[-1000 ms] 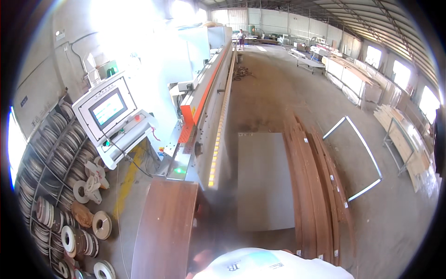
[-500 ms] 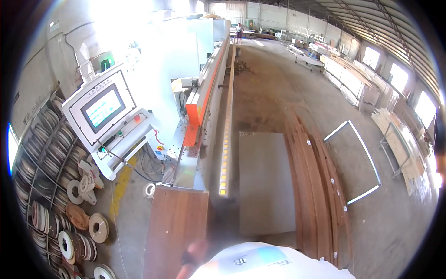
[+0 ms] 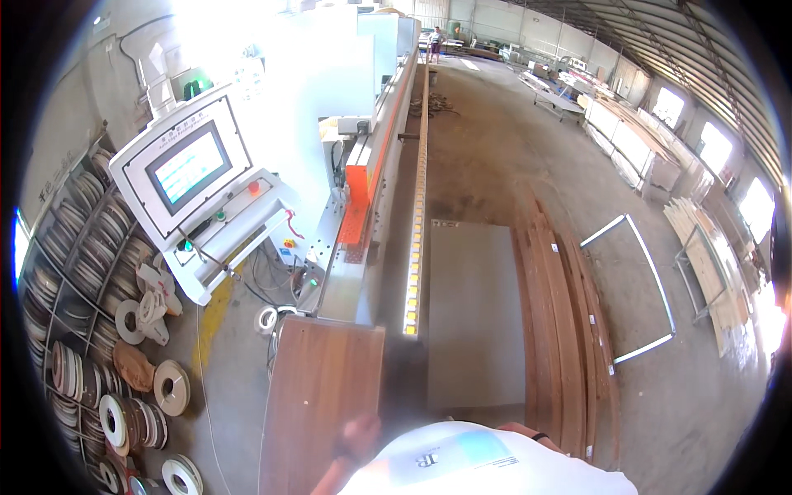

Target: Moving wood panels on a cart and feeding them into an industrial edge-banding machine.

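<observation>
A flat brown wood-grain board (image 3: 324, 375) lies lengthwise before me, its far end against the near end of a long white edge-banding machine (image 3: 346, 290). My left hand (image 3: 360, 436) is over the board's near right part, close to its right edge; its fingers are smeared, and I cannot tell whether it grips the edge. A dark band circles that wrist. Of my right hand (image 3: 516, 428), only a small part shows beyond my white shirt, beside a dark wristband; its fingers are hidden. An orange guard (image 3: 356, 194) runs along the machine bed.
A control panel with a lit screen (image 3: 188, 168) stands left. Tape rolls (image 3: 172, 388) fill a rack and the floor there. Right of the machine run a roller rail (image 3: 414, 280), a grey panel (image 3: 477, 318), long brown boards (image 3: 554, 330) and a white frame (image 3: 652, 276). A person (image 3: 436, 45) stands far off.
My view has shifted, so the machine and board sit a little further right and higher. Part of my right hand and its wristband now show. My left hand remains by the board's right edge.
</observation>
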Motion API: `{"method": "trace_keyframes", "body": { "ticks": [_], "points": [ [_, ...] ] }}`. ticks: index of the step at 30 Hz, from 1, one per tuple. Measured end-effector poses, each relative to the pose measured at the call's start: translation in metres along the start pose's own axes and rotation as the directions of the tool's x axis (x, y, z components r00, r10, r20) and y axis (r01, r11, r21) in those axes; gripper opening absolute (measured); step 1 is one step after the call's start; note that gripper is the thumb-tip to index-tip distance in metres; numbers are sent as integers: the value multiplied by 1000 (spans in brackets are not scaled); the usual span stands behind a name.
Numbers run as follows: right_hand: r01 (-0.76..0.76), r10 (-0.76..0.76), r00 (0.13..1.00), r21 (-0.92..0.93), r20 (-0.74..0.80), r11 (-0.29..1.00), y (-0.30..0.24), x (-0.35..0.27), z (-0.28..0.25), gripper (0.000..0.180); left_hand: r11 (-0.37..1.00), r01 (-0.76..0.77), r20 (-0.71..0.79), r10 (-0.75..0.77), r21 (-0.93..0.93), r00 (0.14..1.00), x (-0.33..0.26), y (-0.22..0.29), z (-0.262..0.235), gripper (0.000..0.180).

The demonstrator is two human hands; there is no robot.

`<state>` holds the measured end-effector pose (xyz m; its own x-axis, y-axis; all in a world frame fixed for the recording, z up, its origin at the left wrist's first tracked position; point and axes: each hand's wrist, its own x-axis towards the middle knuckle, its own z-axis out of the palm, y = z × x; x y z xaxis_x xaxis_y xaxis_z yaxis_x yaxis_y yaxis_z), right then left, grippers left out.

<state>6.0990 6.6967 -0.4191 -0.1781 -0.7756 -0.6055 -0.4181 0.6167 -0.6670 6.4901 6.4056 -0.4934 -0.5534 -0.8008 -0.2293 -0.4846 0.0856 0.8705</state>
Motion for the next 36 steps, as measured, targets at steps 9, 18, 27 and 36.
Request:
{"method": "trace_keyframes", "body": {
  "ticks": [9, 18, 27, 36],
  "points": [
    [125, -125, 991, -16, 41, 992, -64, -1, -11, 41, 930, -335, -6, 340, 151, 940, -1, -24, -1, 21],
    [111, -112, 992, 12, 65, 994, -89, 33, -19, 46, 997, 46, -60, -42, 68, 997, -2, 28, -4, 28],
    [197, -190, 975, -53, 111, 979, -107, 69, -29, 46, 994, 50, -146, -35, 99, 989, -16, 36, -5, 28],
    [367, -280, 911, -282, 303, 887, -90, 145, -38, 38, 986, 158, -90, -153, 49, 984, -6, 1, -2, 38]
  ]
}}
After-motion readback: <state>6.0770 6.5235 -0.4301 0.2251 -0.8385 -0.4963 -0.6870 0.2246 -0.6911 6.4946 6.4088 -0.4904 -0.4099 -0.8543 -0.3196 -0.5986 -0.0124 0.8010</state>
